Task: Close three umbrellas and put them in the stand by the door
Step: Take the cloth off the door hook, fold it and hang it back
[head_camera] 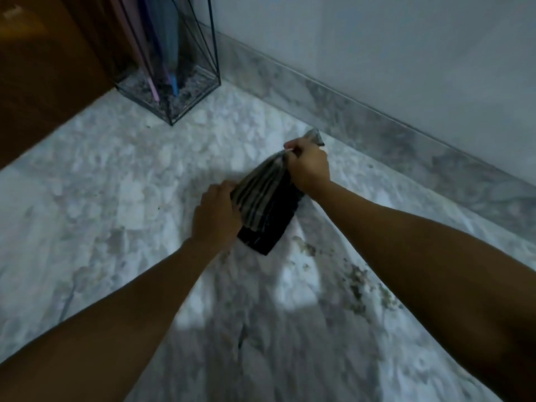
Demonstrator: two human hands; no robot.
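Note:
A folded black and grey striped umbrella [266, 207] hangs between my hands above the marble floor, its canopy gathered and its tip pointing toward the wall. My left hand [217, 213] grips the wide lower part of the canopy. My right hand [309, 166] grips the narrow upper part near the tip. The clear-walled umbrella stand [185, 91] with a dark frame stands at the upper left by the door. Inside it are a pink umbrella [152, 82] and a blue umbrella [173, 79], both closed and upright.
A brown wooden door [43, 82] fills the left edge beside the stand. A white wall [406, 53] with a marble skirting [377, 123] runs along the right. Grey-white marble floor [116, 198] spreads below my arms.

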